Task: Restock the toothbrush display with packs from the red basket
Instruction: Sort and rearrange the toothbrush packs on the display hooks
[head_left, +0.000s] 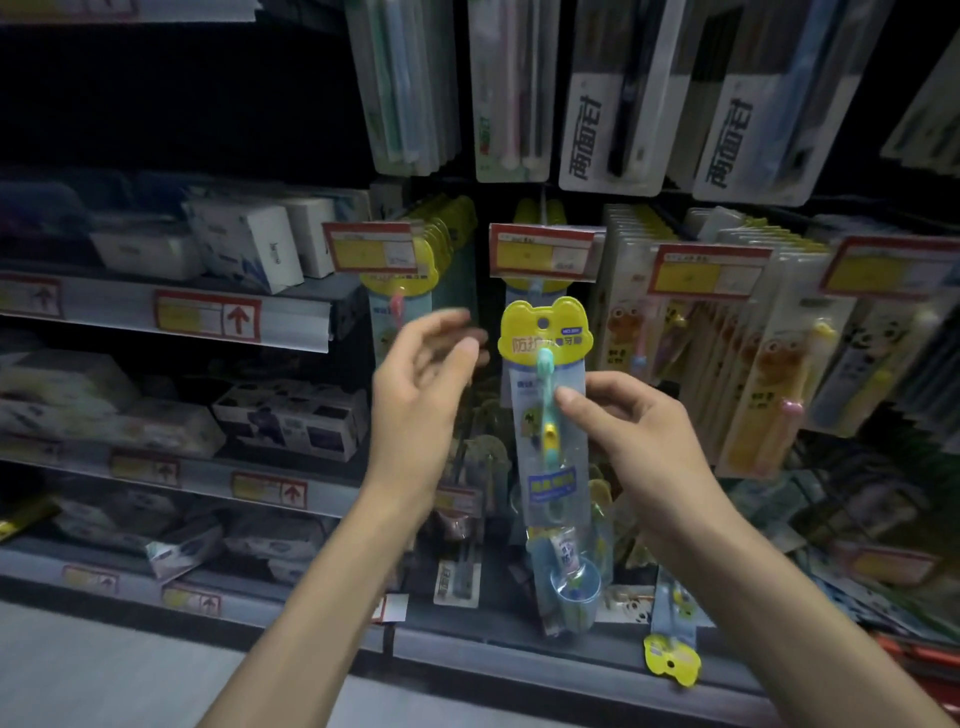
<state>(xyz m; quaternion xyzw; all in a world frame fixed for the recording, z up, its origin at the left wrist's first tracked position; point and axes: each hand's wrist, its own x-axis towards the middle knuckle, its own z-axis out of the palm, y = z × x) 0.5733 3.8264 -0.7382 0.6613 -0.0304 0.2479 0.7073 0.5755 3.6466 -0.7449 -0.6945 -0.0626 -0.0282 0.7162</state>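
The right hand (641, 441) has a pinch grip on one toothbrush pack (545, 332), not yet hung on the toothbrush display (631, 291); the left hand (421, 384) hovers open, empty.

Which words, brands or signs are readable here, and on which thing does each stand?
"两面针": two white hanging packs, top row.
Up arrow: red shelf labels, left.
"防…": yellow header of the toothbrush pack in the right hand; rest blurred.
Unreadable: red price tags.
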